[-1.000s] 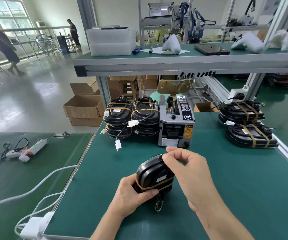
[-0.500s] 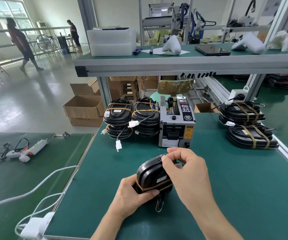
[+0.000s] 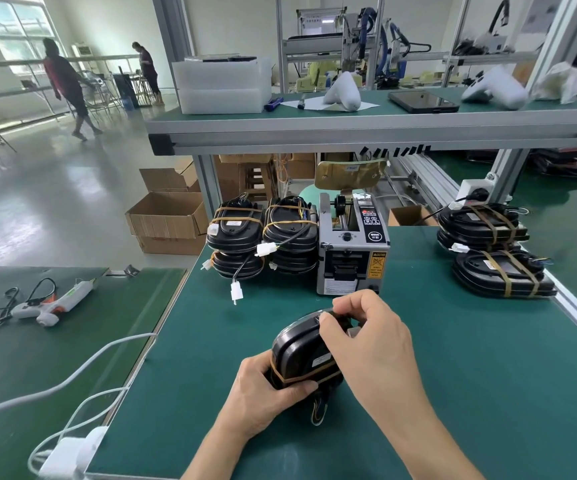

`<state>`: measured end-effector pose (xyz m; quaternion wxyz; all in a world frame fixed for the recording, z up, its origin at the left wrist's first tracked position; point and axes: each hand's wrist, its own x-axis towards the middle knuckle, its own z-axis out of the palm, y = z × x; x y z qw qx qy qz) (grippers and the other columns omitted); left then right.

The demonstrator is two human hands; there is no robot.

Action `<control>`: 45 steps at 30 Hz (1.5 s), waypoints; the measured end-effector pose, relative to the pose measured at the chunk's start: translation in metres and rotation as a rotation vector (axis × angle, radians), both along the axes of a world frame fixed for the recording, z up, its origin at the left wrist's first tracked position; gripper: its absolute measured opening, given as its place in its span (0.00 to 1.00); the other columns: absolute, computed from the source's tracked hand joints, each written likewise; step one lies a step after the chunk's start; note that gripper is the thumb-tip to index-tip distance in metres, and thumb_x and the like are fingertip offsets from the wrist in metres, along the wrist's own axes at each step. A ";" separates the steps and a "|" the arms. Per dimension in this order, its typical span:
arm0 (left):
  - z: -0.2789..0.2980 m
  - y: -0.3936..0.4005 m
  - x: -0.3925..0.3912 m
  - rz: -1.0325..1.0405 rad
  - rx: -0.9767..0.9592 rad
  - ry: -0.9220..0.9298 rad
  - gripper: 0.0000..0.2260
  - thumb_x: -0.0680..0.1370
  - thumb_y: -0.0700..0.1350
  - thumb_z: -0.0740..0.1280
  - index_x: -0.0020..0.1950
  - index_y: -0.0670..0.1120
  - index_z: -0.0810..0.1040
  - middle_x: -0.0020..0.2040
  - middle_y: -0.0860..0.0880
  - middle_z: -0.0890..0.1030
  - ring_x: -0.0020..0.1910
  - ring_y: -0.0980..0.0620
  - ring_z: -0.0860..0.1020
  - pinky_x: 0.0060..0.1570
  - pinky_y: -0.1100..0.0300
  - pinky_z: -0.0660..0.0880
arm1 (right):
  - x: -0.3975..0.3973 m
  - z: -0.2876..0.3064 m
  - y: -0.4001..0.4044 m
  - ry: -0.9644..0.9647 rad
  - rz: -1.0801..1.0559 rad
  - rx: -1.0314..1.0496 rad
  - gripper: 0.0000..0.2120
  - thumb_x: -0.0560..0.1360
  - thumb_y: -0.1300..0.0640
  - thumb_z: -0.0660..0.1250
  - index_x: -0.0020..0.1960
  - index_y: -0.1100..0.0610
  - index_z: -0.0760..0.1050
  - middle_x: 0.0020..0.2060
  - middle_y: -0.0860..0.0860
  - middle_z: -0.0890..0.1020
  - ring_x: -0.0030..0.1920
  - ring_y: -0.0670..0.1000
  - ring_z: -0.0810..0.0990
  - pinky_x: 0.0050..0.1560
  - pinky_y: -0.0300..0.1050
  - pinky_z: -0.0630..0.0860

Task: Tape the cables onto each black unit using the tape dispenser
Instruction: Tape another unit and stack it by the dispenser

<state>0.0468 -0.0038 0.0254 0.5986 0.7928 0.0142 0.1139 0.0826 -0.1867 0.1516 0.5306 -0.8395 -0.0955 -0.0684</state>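
At lower centre of the frame, on the green bench (image 3: 453,393), the black unit (image 3: 300,355) stood on edge, its long axis running from you toward the tape dispenser (image 3: 352,251). It looked rigid, smooth and probably slippery, so hold the flanks, not the loose cables. Your left hand (image 3: 262,393) clasped its near end; your right hand (image 3: 370,344) pinched the top edge.

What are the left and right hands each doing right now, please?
Left hand: grips the black unit at its near end.
Right hand: fingers curled, pinching at the unit's top edge.
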 end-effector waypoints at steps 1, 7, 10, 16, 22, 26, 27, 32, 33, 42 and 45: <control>0.000 0.000 0.000 0.003 0.005 0.000 0.12 0.68 0.56 0.83 0.50 0.58 0.88 0.46 0.51 0.89 0.44 0.56 0.86 0.46 0.63 0.80 | 0.000 0.000 0.000 0.011 0.004 0.003 0.06 0.75 0.48 0.72 0.47 0.43 0.75 0.46 0.38 0.81 0.52 0.33 0.75 0.46 0.23 0.69; -0.002 0.000 0.001 -0.012 0.009 0.007 0.12 0.69 0.54 0.83 0.50 0.56 0.88 0.46 0.50 0.89 0.44 0.55 0.86 0.46 0.62 0.80 | 0.000 -0.003 0.003 0.084 0.039 0.056 0.08 0.75 0.46 0.71 0.51 0.41 0.73 0.50 0.37 0.78 0.55 0.31 0.73 0.48 0.29 0.69; -0.003 0.000 0.001 -0.007 0.007 0.009 0.12 0.68 0.54 0.83 0.49 0.57 0.88 0.45 0.51 0.89 0.42 0.57 0.85 0.45 0.64 0.80 | 0.002 -0.008 0.005 0.124 0.042 0.124 0.07 0.76 0.49 0.71 0.51 0.41 0.75 0.50 0.37 0.79 0.55 0.33 0.75 0.50 0.31 0.70; -0.003 -0.001 0.001 -0.006 -0.003 -0.006 0.11 0.68 0.56 0.83 0.46 0.59 0.87 0.42 0.55 0.88 0.41 0.63 0.82 0.44 0.68 0.76 | 0.052 -0.023 -0.004 0.404 -0.049 0.459 0.05 0.77 0.60 0.70 0.49 0.51 0.81 0.41 0.48 0.86 0.40 0.44 0.83 0.41 0.40 0.75; -0.005 0.000 0.002 -0.013 -0.026 0.001 0.12 0.68 0.58 0.84 0.47 0.58 0.88 0.43 0.54 0.88 0.42 0.62 0.83 0.45 0.67 0.77 | 0.125 -0.046 -0.004 0.554 -0.139 0.428 0.04 0.80 0.58 0.69 0.50 0.54 0.83 0.44 0.52 0.88 0.39 0.47 0.84 0.42 0.41 0.72; -0.005 0.001 0.002 -0.016 -0.023 0.003 0.12 0.68 0.57 0.83 0.48 0.57 0.88 0.44 0.53 0.89 0.43 0.61 0.84 0.46 0.66 0.77 | 0.148 -0.047 0.010 0.462 -0.209 0.456 0.05 0.80 0.61 0.69 0.52 0.56 0.84 0.43 0.51 0.87 0.37 0.48 0.83 0.37 0.37 0.72; -0.004 0.001 0.002 -0.016 -0.021 0.001 0.12 0.69 0.57 0.83 0.48 0.57 0.88 0.44 0.53 0.89 0.43 0.60 0.84 0.46 0.66 0.78 | 0.152 -0.048 0.013 0.448 -0.220 0.456 0.05 0.80 0.61 0.69 0.51 0.56 0.84 0.44 0.51 0.87 0.36 0.48 0.84 0.38 0.38 0.74; -0.003 0.000 0.001 -0.021 -0.037 -0.020 0.16 0.68 0.65 0.83 0.49 0.58 0.88 0.44 0.55 0.89 0.44 0.62 0.84 0.46 0.68 0.77 | 0.163 -0.053 0.028 0.422 -0.319 0.471 0.03 0.76 0.61 0.72 0.49 0.58 0.84 0.38 0.51 0.87 0.37 0.50 0.87 0.54 0.50 0.84; -0.002 0.000 0.001 -0.020 -0.040 -0.023 0.17 0.68 0.66 0.83 0.49 0.58 0.88 0.44 0.55 0.89 0.43 0.62 0.84 0.46 0.68 0.77 | 0.165 -0.053 0.031 0.424 -0.347 0.479 0.03 0.76 0.61 0.72 0.49 0.58 0.84 0.34 0.49 0.86 0.37 0.51 0.87 0.53 0.50 0.84; -0.002 0.000 0.001 -0.020 -0.041 -0.020 0.17 0.68 0.65 0.83 0.49 0.57 0.88 0.45 0.53 0.89 0.44 0.61 0.84 0.47 0.66 0.78 | 0.177 -0.052 0.045 0.490 -0.514 0.600 0.07 0.73 0.64 0.74 0.39 0.58 0.79 0.30 0.51 0.83 0.27 0.48 0.84 0.31 0.42 0.78; -0.001 0.000 0.001 -0.019 -0.039 -0.010 0.15 0.69 0.62 0.83 0.49 0.57 0.88 0.44 0.53 0.89 0.43 0.61 0.83 0.46 0.66 0.78 | 0.181 -0.054 0.046 0.520 -0.531 0.617 0.05 0.74 0.64 0.74 0.42 0.59 0.79 0.36 0.53 0.85 0.22 0.44 0.81 0.22 0.36 0.72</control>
